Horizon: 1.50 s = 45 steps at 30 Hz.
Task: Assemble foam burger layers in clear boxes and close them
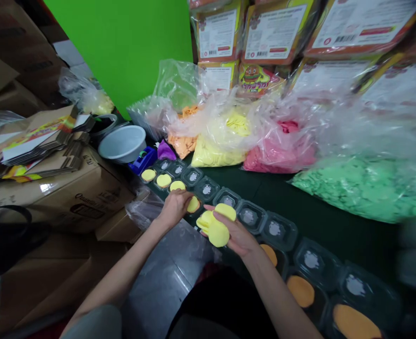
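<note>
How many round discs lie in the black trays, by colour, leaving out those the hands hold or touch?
Yellow discs: 3
Orange discs: 3
Total: 6

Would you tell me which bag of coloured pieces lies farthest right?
The bag of green pieces; the pink bag, yellow bag and orange bag lie left of it.
</note>
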Motion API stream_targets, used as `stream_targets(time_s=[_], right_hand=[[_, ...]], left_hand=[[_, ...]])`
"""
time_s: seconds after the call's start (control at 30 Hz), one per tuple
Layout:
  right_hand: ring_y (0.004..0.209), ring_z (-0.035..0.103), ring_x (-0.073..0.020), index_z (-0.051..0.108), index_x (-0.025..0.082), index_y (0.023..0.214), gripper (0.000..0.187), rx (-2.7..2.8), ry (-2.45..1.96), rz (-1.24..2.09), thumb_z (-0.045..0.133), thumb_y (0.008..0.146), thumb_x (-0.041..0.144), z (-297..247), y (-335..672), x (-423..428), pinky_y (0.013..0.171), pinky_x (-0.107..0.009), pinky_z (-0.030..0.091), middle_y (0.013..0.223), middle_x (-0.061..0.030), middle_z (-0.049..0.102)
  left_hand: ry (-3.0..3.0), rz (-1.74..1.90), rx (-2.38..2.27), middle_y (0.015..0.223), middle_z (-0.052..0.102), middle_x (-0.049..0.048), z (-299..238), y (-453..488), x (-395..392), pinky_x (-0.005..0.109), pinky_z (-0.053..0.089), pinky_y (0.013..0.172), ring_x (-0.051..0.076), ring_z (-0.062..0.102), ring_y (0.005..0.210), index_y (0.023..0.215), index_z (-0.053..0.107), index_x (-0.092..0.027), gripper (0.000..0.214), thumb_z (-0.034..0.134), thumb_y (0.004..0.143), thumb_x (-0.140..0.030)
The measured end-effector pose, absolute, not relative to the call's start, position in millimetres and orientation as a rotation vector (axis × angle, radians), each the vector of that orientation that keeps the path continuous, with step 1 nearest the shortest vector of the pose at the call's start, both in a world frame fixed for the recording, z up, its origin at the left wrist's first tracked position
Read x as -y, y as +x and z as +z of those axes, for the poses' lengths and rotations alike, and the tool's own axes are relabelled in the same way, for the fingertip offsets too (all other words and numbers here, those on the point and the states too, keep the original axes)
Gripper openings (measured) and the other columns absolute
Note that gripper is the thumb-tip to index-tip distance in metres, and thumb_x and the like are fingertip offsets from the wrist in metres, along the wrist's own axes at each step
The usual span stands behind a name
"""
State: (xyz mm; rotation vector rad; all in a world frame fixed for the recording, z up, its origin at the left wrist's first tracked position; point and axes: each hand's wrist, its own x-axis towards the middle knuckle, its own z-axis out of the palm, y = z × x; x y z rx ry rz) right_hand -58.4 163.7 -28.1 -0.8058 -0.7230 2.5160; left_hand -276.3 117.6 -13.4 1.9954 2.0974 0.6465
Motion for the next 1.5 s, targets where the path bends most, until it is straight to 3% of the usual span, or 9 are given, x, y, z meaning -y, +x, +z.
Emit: stream_targets(time_s=[0.13, 0.33, 0.47, 0.63, 0.77, 0.93, 1.13, 1.3, 1.5], right_hand=[[0.092, 0.075, -0.0282, 0.07, 0.019, 0.121, 0.05, 0.79, -0.811, 2.522, 0.086, 0.076, 0.037, -30.8, -62.8, -163.5, 0.073, -0.043, 0.066, 0.108, -0.0094, 0.076], [0.088, 0.076, -0.0291, 0.07, 0.019, 0.114, 0.059, 0.732, -0.839, 2.512, 0.095, 0.062, 0.033, -34.2, -66.5, -170.4, 0.072, -0.043, 0.066, 0.102, -0.0082, 0.079], [0.091, 0.076, -0.0259, 0.074, 0.018, 0.109, 0.045, 0.66, -0.832, 2.461, 0.09, 0.069, 0.03, -29.7, -47.0, -182.3, 0.078, -0.039, 0.064, 0.1, -0.0072, 0.08], [0.112, 0.07, -0.0284, 0.074, 0.022, 0.114, 0.038, 0.568, -0.87, 2.308, 0.083, 0.078, 0.03, -19.0, -15.6, -191.0, 0.096, -0.044, 0.059, 0.113, -0.0061, 0.078], [0.122, 0.065, -0.0287, 0.074, 0.024, 0.115, 0.035, 0.507, -0.909, 2.246, 0.081, 0.08, 0.028, -11.7, 3.1, -185.7, 0.101, -0.046, 0.056, 0.117, -0.0066, 0.076], [0.12, 0.066, -0.0279, 0.071, 0.027, 0.121, 0.045, 0.497, -0.872, 2.215, 0.08, 0.077, 0.02, -9.1, 22.7, -167.5, 0.103, -0.049, 0.055, 0.119, -0.0042, 0.076], [0.112, 0.07, -0.0249, 0.069, 0.025, 0.125, 0.052, 0.454, -0.824, 2.224, 0.08, 0.074, 0.022, -13.9, 33.4, -157.7, 0.1, -0.041, 0.055, 0.115, -0.0036, 0.077], [0.107, 0.071, -0.0207, 0.072, 0.025, 0.116, 0.038, 0.388, -0.786, 2.186, 0.077, 0.08, 0.036, -15.4, 39.3, -163.8, 0.091, -0.029, 0.057, 0.109, -0.0013, 0.078], [0.109, 0.07, -0.0201, 0.073, 0.023, 0.109, 0.028, 0.234, -0.721, 2.17, 0.072, 0.082, 0.033, -19.2, 48.3, -168.5, 0.092, -0.029, 0.057, 0.107, -0.003, 0.078]], left_hand=[[1.684, 0.963, -1.851, 0.102, 0.075, 0.0078, 6.1, -249.1, -124.0, 0.03, 0.05, 0.08, 0.021, 0.067, 0.094, 0.11, 0.074, -0.019, 0.028, 0.062, 0.095, -0.04], [1.292, 1.035, -1.317, 0.078, 0.066, 0.0017, 13.9, -219.3, -159.3, 0.022, 0.045, 0.062, 0.013, 0.06, 0.069, 0.089, 0.063, -0.014, 0.037, 0.074, 0.082, -0.049], [1.148, 1.348, -1.328, 0.077, 0.063, -0.0008, 13.1, -231.7, -161.7, 0.022, 0.045, 0.065, 0.011, 0.058, 0.068, 0.092, 0.056, -0.017, 0.036, 0.073, 0.083, -0.047], [1.298, 1.061, -1.465, 0.073, 0.062, -0.0017, -11.1, -235.9, -132.0, 0.023, 0.042, 0.06, 0.012, 0.056, 0.064, 0.097, 0.06, -0.017, 0.025, 0.071, 0.086, -0.036], [1.571, 0.841, -1.665, 0.078, 0.065, -0.0002, -29.9, -214.7, -114.8, 0.028, 0.046, 0.067, 0.017, 0.06, 0.072, 0.102, 0.061, -0.02, 0.012, 0.062, 0.091, -0.023], [2.001, 0.646, -2.006, 0.11, 0.063, 0.0107, -28.0, -194.5, -110.4, 0.042, 0.047, 0.093, 0.028, 0.055, 0.107, 0.107, 0.064, -0.019, 0.019, 0.06, 0.09, -0.013], [1.977, 1.009, -1.825, 0.116, 0.059, 0.0107, 11.4, -153.4, -105.3, 0.041, 0.046, 0.099, 0.026, 0.055, 0.111, 0.123, 0.06, -0.021, 0.032, 0.061, 0.096, -0.037], [2.104, 0.895, -1.685, 0.122, 0.06, 0.0115, 32.9, -106.9, -105.9, 0.045, 0.045, 0.1, 0.03, 0.053, 0.113, 0.124, 0.064, -0.023, 0.05, 0.076, 0.083, -0.049], [1.862, 1.13, -1.594, 0.108, 0.067, 0.0083, 31.0, -86.6, -116.2, 0.041, 0.047, 0.096, 0.026, 0.059, 0.107, 0.093, 0.062, -0.021, 0.011, 0.067, 0.092, -0.031]])
